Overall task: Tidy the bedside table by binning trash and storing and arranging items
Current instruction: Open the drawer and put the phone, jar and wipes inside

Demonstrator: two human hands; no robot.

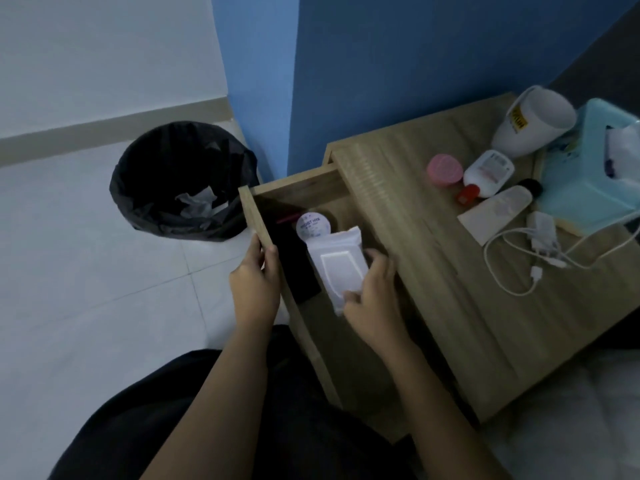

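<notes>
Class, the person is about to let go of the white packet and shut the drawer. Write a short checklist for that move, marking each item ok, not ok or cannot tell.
1. Drawer open far enough: ok.
2. White packet inside the drawer, held by the right hand: ok.
3. Left hand steadying the drawer front: ok.
4. Packet lying flat below the rim: cannot tell.
5. Round tub and black item clear of the packet: not ok, they crowd it.
6. Tabletop items stored: not ok.
</notes>
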